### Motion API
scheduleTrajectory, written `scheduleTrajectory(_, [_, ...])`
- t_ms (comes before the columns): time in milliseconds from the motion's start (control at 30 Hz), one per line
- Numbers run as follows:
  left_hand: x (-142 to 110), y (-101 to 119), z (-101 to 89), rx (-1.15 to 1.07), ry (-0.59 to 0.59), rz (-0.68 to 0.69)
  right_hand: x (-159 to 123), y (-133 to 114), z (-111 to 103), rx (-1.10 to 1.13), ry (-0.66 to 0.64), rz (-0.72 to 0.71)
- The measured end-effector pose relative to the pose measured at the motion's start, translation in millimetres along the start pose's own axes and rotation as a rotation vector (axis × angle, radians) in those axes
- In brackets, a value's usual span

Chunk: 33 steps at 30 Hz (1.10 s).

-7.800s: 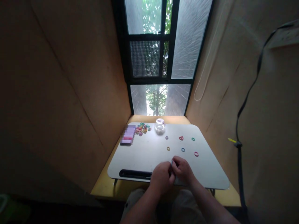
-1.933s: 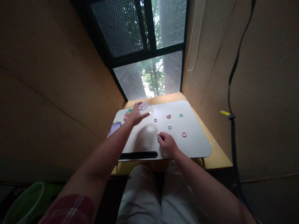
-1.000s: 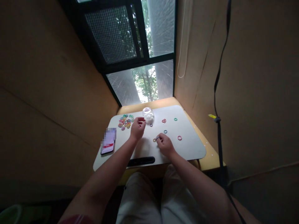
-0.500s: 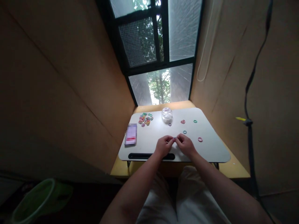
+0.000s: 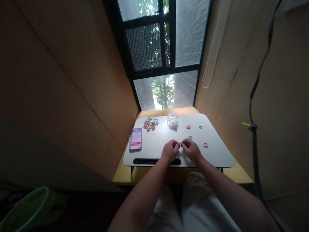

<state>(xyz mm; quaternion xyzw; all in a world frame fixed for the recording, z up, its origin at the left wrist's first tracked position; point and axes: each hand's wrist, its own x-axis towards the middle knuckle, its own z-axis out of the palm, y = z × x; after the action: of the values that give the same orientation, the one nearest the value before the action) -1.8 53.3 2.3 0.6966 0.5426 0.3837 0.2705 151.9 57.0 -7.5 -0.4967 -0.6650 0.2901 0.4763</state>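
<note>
My left hand (image 5: 170, 150) and my right hand (image 5: 191, 150) meet over the near middle of a white lap table (image 5: 217, 154). Their fingertips pinch together on a small ring (image 5: 180, 144) between them. Loose coloured rings lie beyond: a blue one (image 5: 190, 137), a pink one (image 5: 205, 145), a red pair (image 5: 188, 127), a green one (image 5: 200, 127) and a purple one (image 5: 175, 130). A small clear jar (image 5: 172, 120) stands at the far middle. A pile of several coloured rings (image 5: 150, 124) lies at the far left.
A phone (image 5: 135, 143) lies on the table's left side. A dark slot (image 5: 147, 161) runs along the near edge. Brown board walls close in on both sides, a window stands behind. A black cable (image 5: 253, 135) hangs at right. A green bin (image 5: 29, 209) sits at lower left.
My left hand came back from the jar and the ring pile to meet my right hand at the near middle. Both now pinch the small ring. The yellow ring by my right hand is gone from the table.
</note>
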Motion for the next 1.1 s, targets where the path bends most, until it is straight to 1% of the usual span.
scheduleTrajectory(200, [-0.4, -3.8, 0.8, -0.003, 0.007, -0.001, 1.0, 3.5, 3.3, -0.065, 0.007, 0.018])
scheduleTrajectory(333, [-1.6, -1.8, 0.7, -0.007, 0.003, 0.021, 1.9, 2.6, 4.1, -0.117, 0.012, 0.036])
scheduleTrajectory(567, [-2.3, 2.8, 0.8, 0.007, 0.012, 0.063, 5.0, 2.4, 4.7, -0.103, 0.058, 0.056])
scheduleTrajectory(633, [-1.7, 2.9, 1.0, 0.018, 0.024, 0.055, 6.7, 2.5, 3.4, -0.055, 0.036, 0.050])
scheduleTrajectory(767, [-0.1, 2.1, 1.4, 0.035, 0.023, 0.031, 10.5, 2.9, -0.8, 0.038, -0.051, 0.041])
scheduleTrajectory(867, [0.8, 1.4, 2.4, 0.048, 0.022, 0.035, 15.5, 3.4, -2.3, 0.006, -0.084, 0.093])
scheduleTrajectory(933, [0.8, 1.5, 3.9, 0.065, 0.034, 0.066, 20.6, 3.3, -2.4, -0.041, -0.083, 0.135])
scheduleTrajectory(1033, [0.0, 2.3, 6.9, 0.124, 0.087, 0.211, 30.8, 1.4, -4.3, -0.096, -0.092, 0.159])
scheduleTrajectory(1100, [-0.5, 2.7, 8.6, 0.174, 0.087, 0.294, 39.3, -1.1, -8.9, -0.152, -0.101, 0.166])
